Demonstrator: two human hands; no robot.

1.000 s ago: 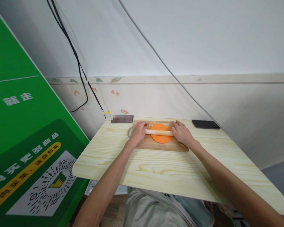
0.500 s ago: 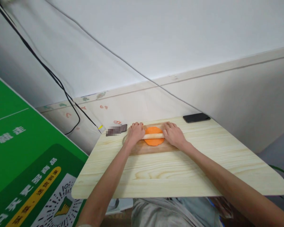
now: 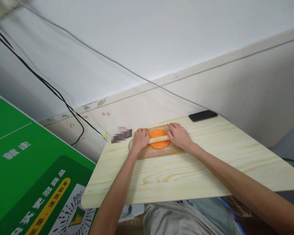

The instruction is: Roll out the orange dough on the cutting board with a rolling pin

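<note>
A pale wooden rolling pin (image 3: 159, 139) lies across a flat, roundish orange sheet of dough (image 3: 159, 145), which could also be modelling clay. Beneath them is a brown wooden board (image 3: 152, 154). My left hand (image 3: 140, 139) is on the pin's left end and my right hand (image 3: 178, 135) on its right end, so both ends are hidden under the palms and fingers. The orange sheet shows in front of and behind the pin, between my hands.
The board rests on a light wood-grain table (image 3: 166, 178) against a white wall. At the back right lies a black phone (image 3: 203, 115); at the back left, a dark, partly blurred flat object (image 3: 122, 135). A green printed panel (image 3: 46, 156) stands left. Cables run along the wall.
The view has tilted slightly, shifting the table and wall. Both hands stay on the rolling pin, which still lies across the orange sheet.
</note>
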